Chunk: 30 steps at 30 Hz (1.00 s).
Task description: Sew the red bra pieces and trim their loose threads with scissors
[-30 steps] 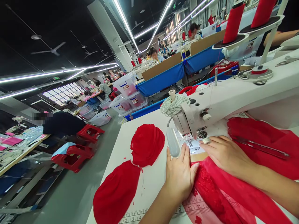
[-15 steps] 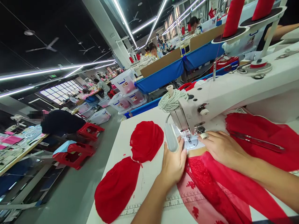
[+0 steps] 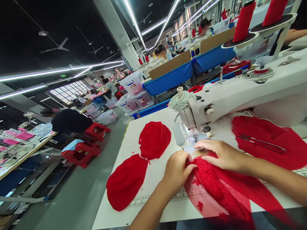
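Red lace fabric (image 3: 207, 172) with a sheer, flower-patterned part lies in front of the sewing machine (image 3: 240, 92) and drapes over the table's front edge. My left hand (image 3: 176, 169) is closed, pinching the fabric's upper left edge between thumb and fingers. On the other side my right hand (image 3: 223, 155) has its thumb and fingers around the bunched upper end, fingertips close to the presser foot (image 3: 194, 138). The needle area is partly hidden by a clear guard. To the left lie two red fabric cups (image 3: 154, 140), joined by a thin strip.
Metal tweezers (image 3: 263, 143) rest on a red fabric piece (image 3: 283, 134) at the right. A printed ruler (image 3: 141, 201) runs along the white table (image 3: 112, 210). Red thread cones (image 3: 244, 22) stand above the machine. Red stools (image 3: 81, 153) and a seated person (image 3: 69, 123) are at the left.
Both hands have moved back from the needle plate onto the fabric. The left hand has left the pale guard and now pinches the lace edge. The view has shifted slightly.
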{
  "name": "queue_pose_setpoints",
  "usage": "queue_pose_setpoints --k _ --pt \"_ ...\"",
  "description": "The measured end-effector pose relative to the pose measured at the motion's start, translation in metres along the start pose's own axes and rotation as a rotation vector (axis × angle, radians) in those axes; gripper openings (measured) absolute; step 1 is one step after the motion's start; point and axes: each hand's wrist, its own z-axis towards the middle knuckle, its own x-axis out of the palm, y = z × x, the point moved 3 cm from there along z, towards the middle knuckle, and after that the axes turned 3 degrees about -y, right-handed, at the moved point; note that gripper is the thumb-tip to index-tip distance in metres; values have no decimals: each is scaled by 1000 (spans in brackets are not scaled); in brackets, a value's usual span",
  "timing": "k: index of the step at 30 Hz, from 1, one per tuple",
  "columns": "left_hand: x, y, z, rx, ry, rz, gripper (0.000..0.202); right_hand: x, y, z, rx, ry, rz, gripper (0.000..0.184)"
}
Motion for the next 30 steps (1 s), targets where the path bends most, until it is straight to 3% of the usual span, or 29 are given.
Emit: queue_pose_setpoints --k 4,8,12,15,21,25,30 --pt "2 -3 -12 52 -84 -242 11 4 13 5 48 221 229 45" --pt "1 -3 -17 -104 -21 -483 12 10 14 3 143 342 377 18" --pt "-2 -7 -16 -262 138 -672 19 11 11 -2 250 308 424 17" --pt "-5 -14 -13 -237 229 -705 21 8 14 -5 298 257 403 16" --pt "-4 -16 -5 -161 84 -593 18 5 21 -11 345 198 263 11" --pt "7 -7 3 -235 125 -618 15 11 14 -16 399 128 99 15" --pt "22 2 25 -259 86 -483 13 13 -2 -12 499 29 -204 16"
